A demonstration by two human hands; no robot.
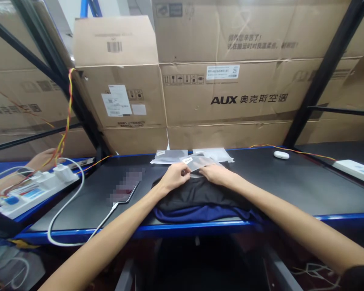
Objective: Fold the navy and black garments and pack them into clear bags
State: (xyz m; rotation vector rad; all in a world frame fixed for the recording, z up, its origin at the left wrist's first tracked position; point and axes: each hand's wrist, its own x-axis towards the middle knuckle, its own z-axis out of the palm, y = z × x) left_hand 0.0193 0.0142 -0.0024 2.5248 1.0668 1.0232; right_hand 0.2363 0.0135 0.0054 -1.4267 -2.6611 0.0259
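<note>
A labelled clear plastic bag is held by its near edge, pinched in the left hand and the right hand about equally closely, its long axis roughly left-right, at the far side of the black garment.

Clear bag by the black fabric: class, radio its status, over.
Left hand and right hand holding clear bag. Bag above black fabric, label showing. More plastic bags just behind; phone off left.
</note>
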